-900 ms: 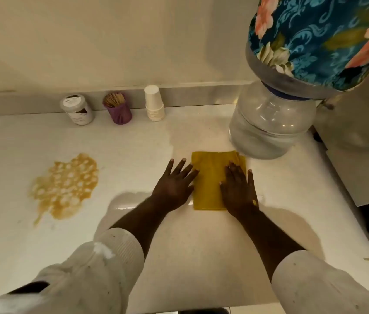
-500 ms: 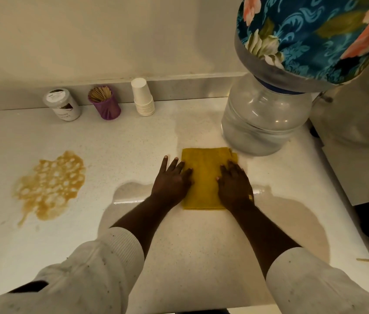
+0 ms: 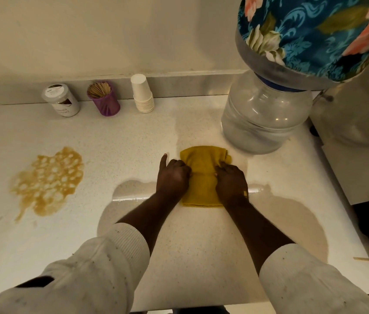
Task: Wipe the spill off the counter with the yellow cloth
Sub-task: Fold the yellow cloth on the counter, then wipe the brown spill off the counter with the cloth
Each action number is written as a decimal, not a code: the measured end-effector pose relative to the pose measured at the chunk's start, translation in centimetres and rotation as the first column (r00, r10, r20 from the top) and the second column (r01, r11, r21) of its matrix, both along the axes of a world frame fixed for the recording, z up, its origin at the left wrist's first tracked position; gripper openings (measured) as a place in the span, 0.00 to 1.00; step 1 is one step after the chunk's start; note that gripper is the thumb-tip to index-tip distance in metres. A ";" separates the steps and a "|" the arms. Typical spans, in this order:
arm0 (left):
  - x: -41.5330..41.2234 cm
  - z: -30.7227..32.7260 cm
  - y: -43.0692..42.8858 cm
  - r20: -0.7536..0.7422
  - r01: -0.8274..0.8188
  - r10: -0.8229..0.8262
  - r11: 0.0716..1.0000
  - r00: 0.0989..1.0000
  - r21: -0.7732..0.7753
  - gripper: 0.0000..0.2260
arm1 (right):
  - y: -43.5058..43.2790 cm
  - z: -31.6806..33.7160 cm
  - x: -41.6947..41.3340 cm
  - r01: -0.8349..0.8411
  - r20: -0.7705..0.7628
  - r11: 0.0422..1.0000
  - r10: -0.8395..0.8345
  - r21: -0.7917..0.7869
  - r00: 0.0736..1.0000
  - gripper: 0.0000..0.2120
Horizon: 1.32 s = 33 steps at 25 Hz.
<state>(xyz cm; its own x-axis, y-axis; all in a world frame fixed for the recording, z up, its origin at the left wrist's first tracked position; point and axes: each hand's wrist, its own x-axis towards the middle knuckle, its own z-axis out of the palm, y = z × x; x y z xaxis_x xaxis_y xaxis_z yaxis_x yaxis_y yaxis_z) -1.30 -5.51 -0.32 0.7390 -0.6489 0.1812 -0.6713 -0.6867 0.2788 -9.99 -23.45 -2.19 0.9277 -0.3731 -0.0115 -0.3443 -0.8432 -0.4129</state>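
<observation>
The yellow cloth (image 3: pixel 202 175) lies folded on the white counter (image 3: pixel 122 137), in the middle, just in front of the water bottle. My left hand (image 3: pixel 172 176) grips its left edge with fingers curled and the index finger pointing away. My right hand (image 3: pixel 232 182) pinches its right edge, and the cloth bunches up between the two hands. A brownish-yellow spill (image 3: pixel 47 181) with pale bubbles spreads on the counter far to the left, well apart from the cloth and both hands.
A large clear water bottle (image 3: pixel 263 118) under a floral cover (image 3: pixel 315 35) stands at the back right. Along the back wall stand a white jar (image 3: pixel 61 99), a purple cup of sticks (image 3: pixel 104 98) and stacked paper cups (image 3: pixel 142 94). A machine (image 3: pixel 360 143) borders the right edge.
Both hands went from lying flat on the cloth to curling their fingers and gripping its edges, so the cloth now bunches between them. The spill is unchanged.
</observation>
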 end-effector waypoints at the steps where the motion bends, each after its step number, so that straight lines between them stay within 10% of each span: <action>1: 0.0 0.0 0.0 0.010 0.007 -0.007 1.000 1.000 0.011 0.09 | 0.0 0.0 0.0 0.000 0.004 1.000 0.000 0.008 1.000 0.15; 11: 0.7 1.7 2.2 0.036 0.075 -0.072 0.995 0.997 -0.072 0.10 | 1.2 1.8 0.7 0.071 0.103 0.988 -0.086 0.135 0.991 0.14; 33: 5.0 10.0 32.8 0.271 -0.279 0.301 0.953 0.914 -0.118 0.09 | 28.9 9.2 11.6 -0.366 0.387 0.920 0.289 0.142 0.876 0.15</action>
